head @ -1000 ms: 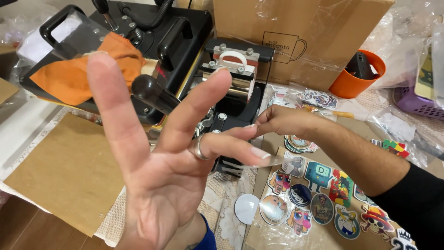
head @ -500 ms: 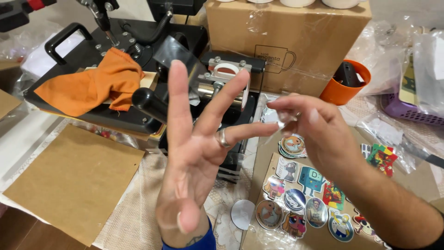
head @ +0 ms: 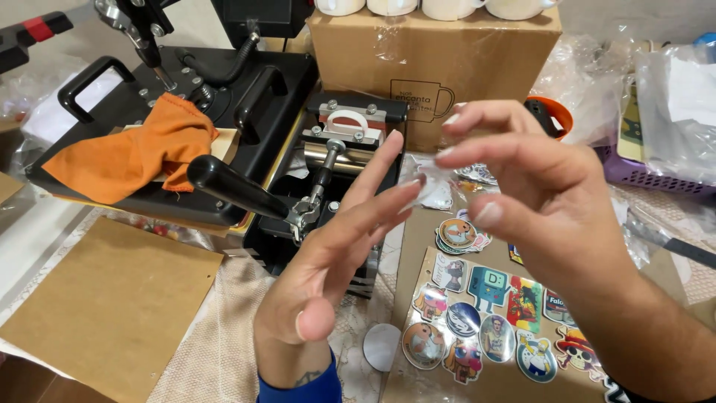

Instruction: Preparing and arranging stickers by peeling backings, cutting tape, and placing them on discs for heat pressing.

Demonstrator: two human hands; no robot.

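Clear film (head: 431, 185) between both hands' fingers (head: 388, 195)

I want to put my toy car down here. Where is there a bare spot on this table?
The bare brown cardboard sheet at lower left, below the black press with the orange cloth, is free. The woven mat beside it, left of the left hand, is free too. Right of the hands it is crowded: stickers below the right hand, plastic bags beyond.
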